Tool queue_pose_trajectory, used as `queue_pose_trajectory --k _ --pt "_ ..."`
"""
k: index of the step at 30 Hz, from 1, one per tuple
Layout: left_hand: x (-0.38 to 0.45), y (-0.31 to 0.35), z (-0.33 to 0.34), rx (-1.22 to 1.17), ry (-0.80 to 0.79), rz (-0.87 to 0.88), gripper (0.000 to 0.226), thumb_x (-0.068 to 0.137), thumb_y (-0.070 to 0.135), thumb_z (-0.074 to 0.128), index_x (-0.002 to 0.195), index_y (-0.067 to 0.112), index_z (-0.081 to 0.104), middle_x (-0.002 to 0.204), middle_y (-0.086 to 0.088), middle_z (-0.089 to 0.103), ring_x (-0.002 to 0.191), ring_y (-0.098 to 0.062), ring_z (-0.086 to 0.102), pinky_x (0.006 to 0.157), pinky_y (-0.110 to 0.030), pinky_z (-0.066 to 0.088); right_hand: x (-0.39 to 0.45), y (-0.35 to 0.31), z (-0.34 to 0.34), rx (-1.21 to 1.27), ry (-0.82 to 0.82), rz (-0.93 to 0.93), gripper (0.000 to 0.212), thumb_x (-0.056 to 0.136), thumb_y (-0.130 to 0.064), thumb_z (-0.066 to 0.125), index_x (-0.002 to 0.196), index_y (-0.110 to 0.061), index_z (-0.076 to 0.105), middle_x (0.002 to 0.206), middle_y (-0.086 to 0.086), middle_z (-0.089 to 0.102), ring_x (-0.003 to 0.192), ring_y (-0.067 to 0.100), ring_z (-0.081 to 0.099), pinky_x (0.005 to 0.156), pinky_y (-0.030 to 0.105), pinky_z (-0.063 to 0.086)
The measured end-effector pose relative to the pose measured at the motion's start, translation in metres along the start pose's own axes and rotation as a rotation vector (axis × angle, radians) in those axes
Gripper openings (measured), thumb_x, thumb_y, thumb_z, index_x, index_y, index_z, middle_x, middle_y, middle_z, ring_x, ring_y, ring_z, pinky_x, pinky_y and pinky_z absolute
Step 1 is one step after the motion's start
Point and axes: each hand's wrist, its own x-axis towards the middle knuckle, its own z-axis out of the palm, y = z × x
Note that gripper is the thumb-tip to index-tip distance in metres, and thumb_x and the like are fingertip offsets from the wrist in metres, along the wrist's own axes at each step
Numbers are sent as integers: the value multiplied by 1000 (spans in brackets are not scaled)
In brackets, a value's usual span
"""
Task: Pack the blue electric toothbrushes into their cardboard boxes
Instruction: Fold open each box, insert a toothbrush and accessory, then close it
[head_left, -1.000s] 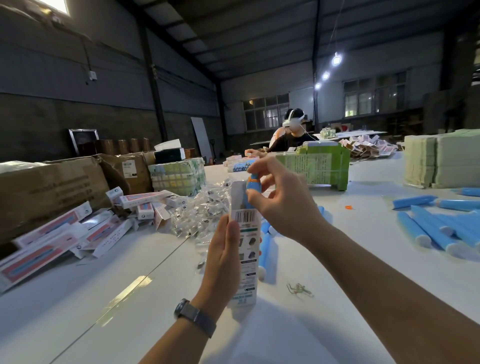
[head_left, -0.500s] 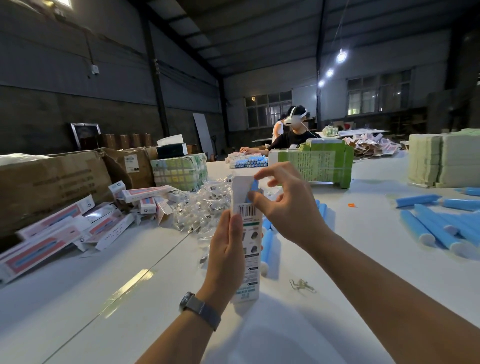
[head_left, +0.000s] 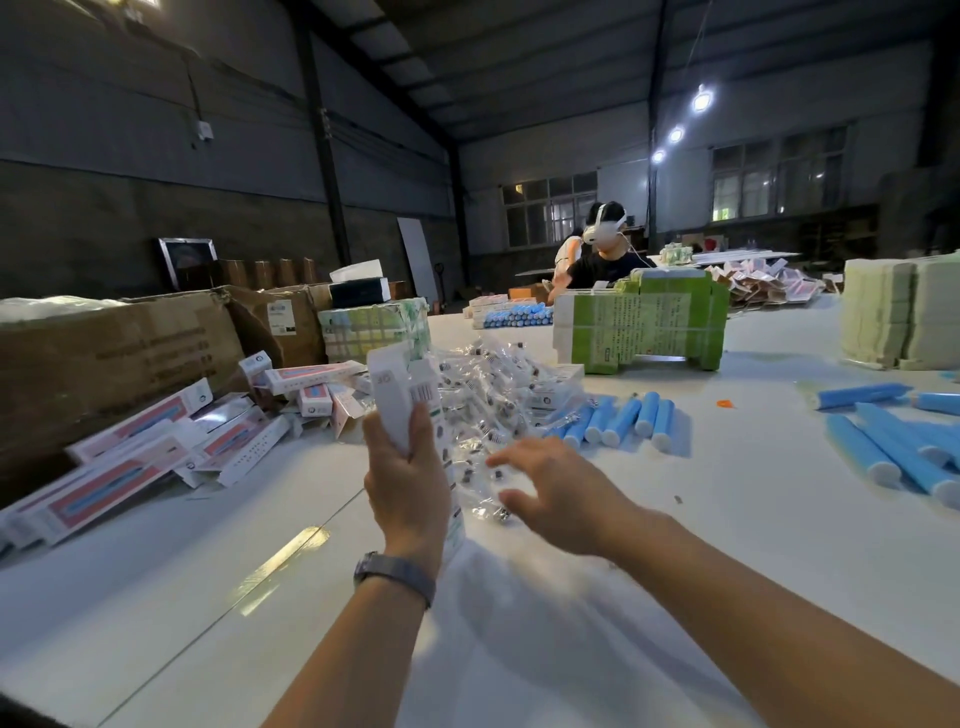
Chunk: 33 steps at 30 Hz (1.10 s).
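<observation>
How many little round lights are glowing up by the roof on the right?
3. They hang in a slanting row: nearest bulb highest, middle bulb below it, farthest bulb lowest, beside the windows. More may be hidden.

A heap of small clear plastic packets (head_left: 483, 395) lies mid-worktop on the white worktop (head_left: 727, 519). At far left stand large brown cardboard cartons (head_left: 104, 364) — a black tissue box (head_left: 359, 291) sits behind them. A green printed block of bundled cartons (head_left: 644, 325) stands at centre far, and pale green stacked sheets (head_left: 904, 317) far right — a seated person wearing a white headset (head_left: 605, 254) beyond.
</observation>
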Motion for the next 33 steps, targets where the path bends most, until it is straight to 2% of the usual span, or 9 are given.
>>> queue_pose_trajectory --k 2,6,9,13,17,22,26,30,33 --pt "-2 0 3 -9 -32 17 21 93 60 47 103 49 33 91 24 50 78 6 53 62 -26 50 -3 -6 12 -148 -127 -50 41 97 -37 50 138 -33 52 139 -3 53 129 23 40 104 43 39" --pt "-6 1 4 -27 -87 41 28 88 63 45 106 46 34 98 16 50 82 9 51 61 -18 47 -10 -16 28 -542 -164 -135 33 94 -40 40 106 -23 67 107 5 64 100 32 53 82 41 42" --pt "-6 1 4 -59 -96 23 37 85 63 44 113 40 36 105 11 48 84 8 51 52 -6 45 -7 -14 26 -439 -130 -58 32 87 -31 50 115 -24 67 110 3 67 100 27 57 77 34 41" --pt "-6 0 4 -69 -120 18 38 87 62 44 115 37 36 113 6 49 88 -2 54 67 -17 56 -6 -7 21 -348 -147 68 37 90 -25 50 126 -27 61 121 6 55 108 27 55 87 36 39" --pt "-8 -3 6 -65 -161 46 37 87 63 44 112 37 37 114 7 52 88 -1 57 57 -6 48 -7 -5 22 -395 -197 169 12 87 -23 44 81 -19 54 90 4 52 89 26 41 76 39 29" --pt "-10 -3 8 -30 -188 75 21 89 62 45 102 49 34 100 21 55 87 3 58 66 -26 56 -5 6 26 -257 -8 178 23 87 -19 51 100 -24 70 101 -3 68 98 22 51 80 35 33" --pt "-12 0 7 -44 -207 97 20 90 59 47 102 48 36 102 23 53 85 6 59 64 -21 53 -2 11 16 -67 178 163 21 90 -24 57 105 -26 72 102 -4 68 91 16 57 79 30 48" --pt "-13 3 5 -90 -256 150 37 86 61 47 107 31 43 102 20 54 84 -1 63 57 -12 51 4 9 -11 197 464 190 18 92 -23 58 100 -18 73 85 -4 67 75 10 59 67 24 47" --pt "-17 4 8 -137 -331 186 24 90 49 51 102 29 45 103 6 60 83 -3 63 58 -10 49 7 0 -38 396 657 113 14 97 -15 56 101 -13 69 95 2 59 77 0 52 63 9 40"
